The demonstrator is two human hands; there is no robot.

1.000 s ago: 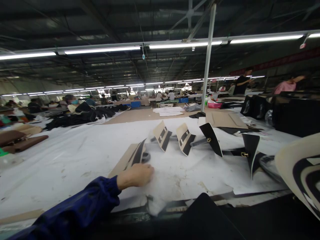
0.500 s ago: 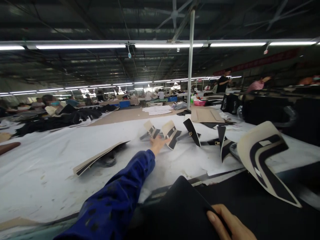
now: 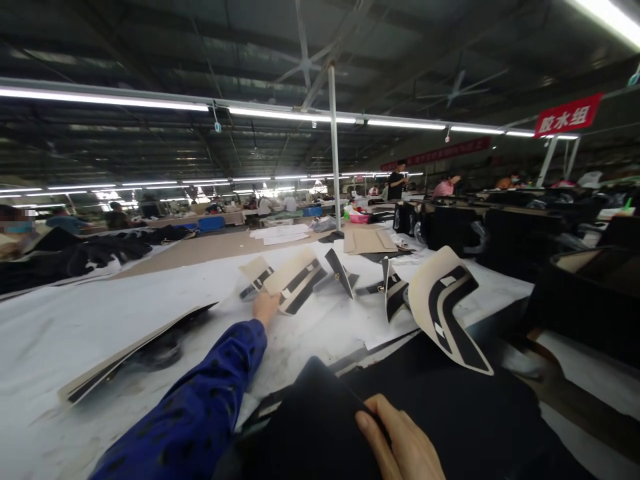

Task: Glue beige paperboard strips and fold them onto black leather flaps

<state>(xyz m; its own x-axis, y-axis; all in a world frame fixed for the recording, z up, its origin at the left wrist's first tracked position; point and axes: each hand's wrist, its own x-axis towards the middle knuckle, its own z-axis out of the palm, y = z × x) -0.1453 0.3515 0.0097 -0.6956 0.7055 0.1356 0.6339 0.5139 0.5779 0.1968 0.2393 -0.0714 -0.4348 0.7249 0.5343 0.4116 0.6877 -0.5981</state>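
My left hand [image 3: 266,308], in a blue dotted sleeve, is closed on the near edge of a beige panel with black strips [image 3: 299,272]. The fingers are partly hidden by the hand itself. Beside it stands a smaller curled beige-and-black piece [image 3: 257,272]. To the right are a dark curled piece with a metal fitting [image 3: 341,273] and another black-and-beige piece [image 3: 393,290]. At the front, my right hand [image 3: 400,433] pinches the edge of a black sheet [image 3: 313,420] between thumb and fingers. A large curved beige panel with black bands [image 3: 443,307] stands right of centre.
A white-covered table [image 3: 195,373] spreads ahead. On its left lies a long beige-and-black panel [image 3: 135,353]. Black pieces [image 3: 510,240] stand along the right, beside a curved black shell [image 3: 590,300]. A metal post [image 3: 335,147] rises behind the table; several people work further back.
My left hand has gone from reaching with spread fingers to gripping the beige panel, which is now turned and lifted. My view has swung right. My right hand still holds the black sheet.
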